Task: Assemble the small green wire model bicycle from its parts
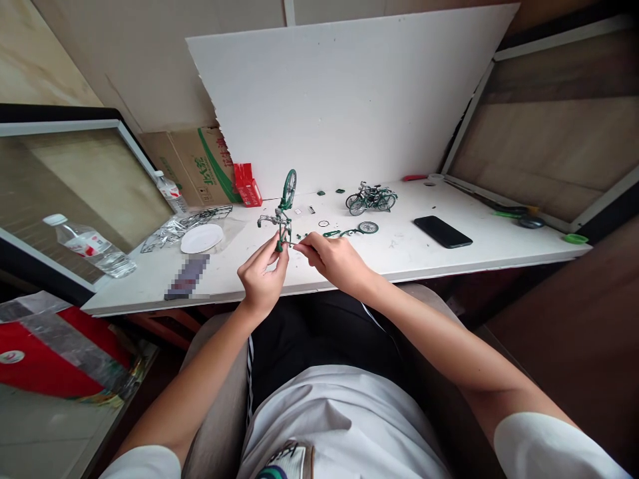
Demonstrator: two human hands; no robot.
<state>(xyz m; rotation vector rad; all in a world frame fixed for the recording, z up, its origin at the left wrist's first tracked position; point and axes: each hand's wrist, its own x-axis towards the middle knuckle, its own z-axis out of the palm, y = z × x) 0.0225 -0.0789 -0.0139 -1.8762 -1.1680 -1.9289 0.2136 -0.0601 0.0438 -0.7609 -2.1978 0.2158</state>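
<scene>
My left hand is closed on a partly built green model bicycle, held up above the table's front part. Its one visible wheel points upward and its grey handlebar sticks out to the left. My right hand is pinched at the bicycle's lower right side, fingertips around a small thin part too fine to name. Behind my right hand lie a loose green piece with a spoked wheel and a thin black ring. Farther back stand model bicycles, close together.
The white table also carries a black phone, a white plate, black sprue frames, a water bottle and a red box. A white board rises behind. A cardboard box stands back left.
</scene>
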